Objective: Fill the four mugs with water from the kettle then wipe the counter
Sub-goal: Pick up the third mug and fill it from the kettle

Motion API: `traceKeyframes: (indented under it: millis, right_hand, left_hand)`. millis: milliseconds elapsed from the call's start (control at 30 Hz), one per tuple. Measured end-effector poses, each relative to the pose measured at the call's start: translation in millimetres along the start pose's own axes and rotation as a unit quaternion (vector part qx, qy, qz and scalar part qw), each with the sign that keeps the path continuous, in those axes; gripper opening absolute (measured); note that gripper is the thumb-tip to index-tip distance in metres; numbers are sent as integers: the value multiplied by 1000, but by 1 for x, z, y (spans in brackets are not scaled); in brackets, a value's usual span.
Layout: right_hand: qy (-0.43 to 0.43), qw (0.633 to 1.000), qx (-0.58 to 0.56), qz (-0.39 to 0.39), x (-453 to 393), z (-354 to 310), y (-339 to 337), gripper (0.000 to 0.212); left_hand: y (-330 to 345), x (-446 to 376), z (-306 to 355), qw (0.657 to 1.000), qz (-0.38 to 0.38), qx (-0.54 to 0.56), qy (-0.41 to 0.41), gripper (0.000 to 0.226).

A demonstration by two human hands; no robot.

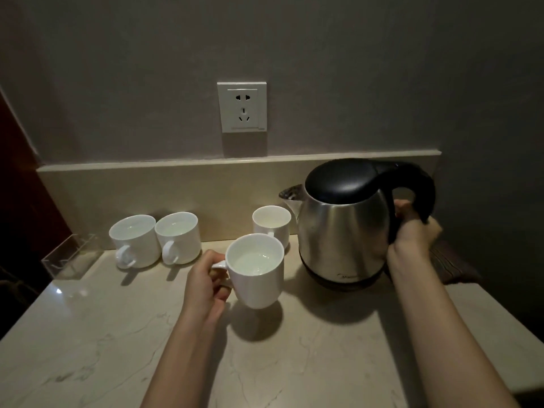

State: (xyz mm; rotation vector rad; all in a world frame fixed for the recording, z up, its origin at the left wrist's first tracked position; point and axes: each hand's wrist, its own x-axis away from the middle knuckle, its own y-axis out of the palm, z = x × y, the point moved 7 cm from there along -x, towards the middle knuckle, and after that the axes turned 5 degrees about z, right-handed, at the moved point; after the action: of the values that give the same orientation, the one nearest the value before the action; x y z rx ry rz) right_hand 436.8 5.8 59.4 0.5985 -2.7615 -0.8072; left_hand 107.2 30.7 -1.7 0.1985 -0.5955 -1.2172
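Now we see both forearms reaching in from the counter's (pixel 294 363) near edge. Our left hand (pixel 206 285) is turned thumb-up, its fingers (pixel 222 293) curled through and around the handle of a white mug (pixel 255 269), which is held slightly tilted over the middle of the counter; we cannot tell whether its base touches the surface. Water shows inside it. Our right hand (pixel 413 231) reaches further back, fingers wrapped around the lower part of the kettle's (pixel 344 228) black handle. The kettle stands upright toward the counter's back right, its rounded body brushed steel, its domed lid and curved handle matte black plastic, spout pointing left.

Three more white mugs stand along the back edge: a left mug (pixel 134 241) and a second mug (pixel 178 237) touching side by side toward the back left, handles facing us, and a third mug (pixel 272 223) just beside the kettle's spout. All are smooth, glossy and cylindrical.

The counter is pale polished stone with faint veins. A clear plastic tray (pixel 69 259) sits at its back left corner, and a dark ribbed cloth (pixel 450 266) lies at the right edge behind the kettle.
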Motion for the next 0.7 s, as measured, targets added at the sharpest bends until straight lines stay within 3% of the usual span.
traceKeyframes:
  millis: [167,267,400,600,667,700]
  right_hand:
    - [57,997,-40,39,2,32,-22,25]
    - [81,993,-30,82,6,43,-35,23]
    - [126,981,-11,148,8,52,-48,16]
    - [134,982,-4,132,7,53,-47,19]
    - [142,981,10,132,7,54,-47,6]
    - [147,980,21,134,8,55,-48,13]
  left_hand:
    - [3,-5,-3,1000,-4,-7,-5,50]
    - [2,-8,-4,1000,2,-10,-5,34]
    - [4,-9,-5,1000,0,-8,-6,37]
    - [6,-9,-3,1000,5,-4,-2,44]
    - [7,-9,-1,1000,0,-3,3,48]
    - [8,-8,0,1000,-4,-2,5,51]
